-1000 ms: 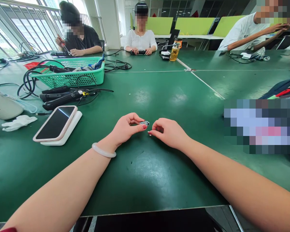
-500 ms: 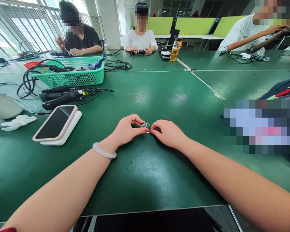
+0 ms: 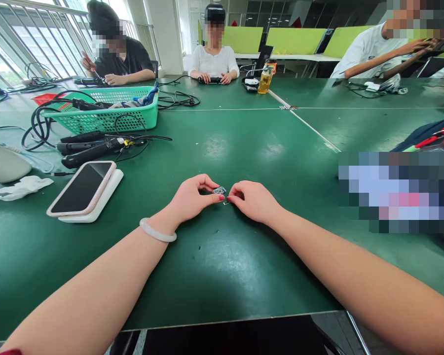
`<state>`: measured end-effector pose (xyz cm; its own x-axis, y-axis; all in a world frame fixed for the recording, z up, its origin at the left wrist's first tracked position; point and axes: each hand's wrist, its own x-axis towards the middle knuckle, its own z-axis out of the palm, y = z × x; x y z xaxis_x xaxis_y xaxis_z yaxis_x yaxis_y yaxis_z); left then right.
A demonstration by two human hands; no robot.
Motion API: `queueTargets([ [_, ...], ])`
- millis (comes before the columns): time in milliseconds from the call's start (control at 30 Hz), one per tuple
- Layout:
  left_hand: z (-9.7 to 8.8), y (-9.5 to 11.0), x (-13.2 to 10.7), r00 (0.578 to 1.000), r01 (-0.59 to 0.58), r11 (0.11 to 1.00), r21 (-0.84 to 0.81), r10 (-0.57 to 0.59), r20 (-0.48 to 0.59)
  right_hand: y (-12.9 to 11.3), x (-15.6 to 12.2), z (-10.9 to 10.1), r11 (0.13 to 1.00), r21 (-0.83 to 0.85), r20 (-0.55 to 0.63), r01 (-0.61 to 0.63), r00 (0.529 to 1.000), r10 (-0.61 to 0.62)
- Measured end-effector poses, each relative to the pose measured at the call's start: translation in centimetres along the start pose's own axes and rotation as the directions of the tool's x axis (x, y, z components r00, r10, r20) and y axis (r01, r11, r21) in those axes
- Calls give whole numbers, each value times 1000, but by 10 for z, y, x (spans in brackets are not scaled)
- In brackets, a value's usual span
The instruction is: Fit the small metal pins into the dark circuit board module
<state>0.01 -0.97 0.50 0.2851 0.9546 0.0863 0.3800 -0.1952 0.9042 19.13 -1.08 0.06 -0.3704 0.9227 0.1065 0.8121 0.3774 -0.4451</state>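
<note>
My left hand [image 3: 192, 197] pinches a tiny circuit board [image 3: 219, 190] between thumb and forefinger, just above the green table [image 3: 222, 266]. A pale bangle sits on that wrist. My right hand [image 3: 253, 199] is closed in a pinch right beside the board, its fingertips on a small silvery part [image 3: 226, 202] too small to name. The two hands almost touch over the middle of the table.
A phone on a white pad [image 3: 83, 192] lies at the left, with black handled tools and cables [image 3: 92, 145] and a green basket [image 3: 103, 111] behind. A white glove [image 3: 22, 186] is far left. Three people sit at the far side; a bottle [image 3: 265, 79] stands there.
My right hand has closed in toward the left hand, and the board has tipped slightly. The view has shifted a little to the right.
</note>
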Motion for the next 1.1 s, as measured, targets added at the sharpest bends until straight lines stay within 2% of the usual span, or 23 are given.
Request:
queueTargets([
  [167,0,1,-1,1000,1,1000,23,-1,-11,-1,-4,-1,992,40,13,121,992,-122],
  [333,0,2,-2,1000,6,999,39,-5,-17,0,-8,-5,984,52,58,168,984,-171],
  [467,0,3,-2,1000,7,999,37,-7,-8,3,-8,-8,990,32,57,139,988,-141],
  [633,0,3,-2,1000,8,999,47,-8,-3,4,-6,-11,994,-101,35,37,999,-33],
  [800,0,1,-2,1000,17,999,47,-18,21,3,-6,-8,976,-212,33,44,999,-38],
  [900,0,1,-2,998,16,999,41,-19,54,3,-6,-6,975,-213,-16,60,998,-65],
  [1100,0,4,-4,992,42,998,36,-46,119,-3,-10,-10,991,-74,-268,113,955,-129],
])
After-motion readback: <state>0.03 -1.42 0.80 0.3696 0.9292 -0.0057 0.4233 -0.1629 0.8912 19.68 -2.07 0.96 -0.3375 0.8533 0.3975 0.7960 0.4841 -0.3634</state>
